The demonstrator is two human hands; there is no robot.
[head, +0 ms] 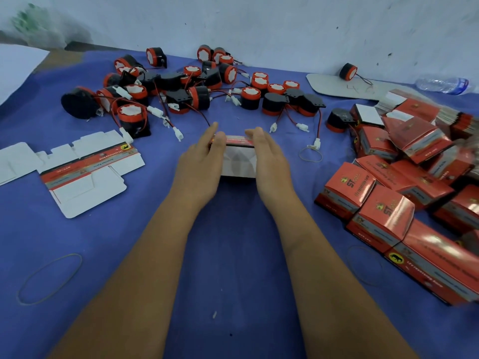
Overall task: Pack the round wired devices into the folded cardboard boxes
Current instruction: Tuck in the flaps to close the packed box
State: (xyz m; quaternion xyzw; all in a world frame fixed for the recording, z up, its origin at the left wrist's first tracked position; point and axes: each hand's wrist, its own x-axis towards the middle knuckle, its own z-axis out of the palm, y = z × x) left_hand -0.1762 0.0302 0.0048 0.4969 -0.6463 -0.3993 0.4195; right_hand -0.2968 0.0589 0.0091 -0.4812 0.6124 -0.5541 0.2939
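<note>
White flat unfolded cartons [77,172] lie at left. Between them and the packed red boxes [383,211], the left hand [199,161] and right hand [269,161], fingers straight and together, press a half-folded cardboard box [238,161]; round wired devices [197,89] are scattered behind.

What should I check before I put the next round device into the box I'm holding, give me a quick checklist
1. Box held steady: ok, left hand and right hand press its two sides with straight fingers.
2. Box fully formed and open on top: cannot tell, the hands hide its ends.
3. Box empty: cannot tell, the inside is hidden.
4. Devices within reach: ok, the pile of round devices lies just beyond the box.
5. A hand free to pick one: not ok, both are on the box.
6. Wires untangled: not ok, red and black leads cross through the pile.
</note>
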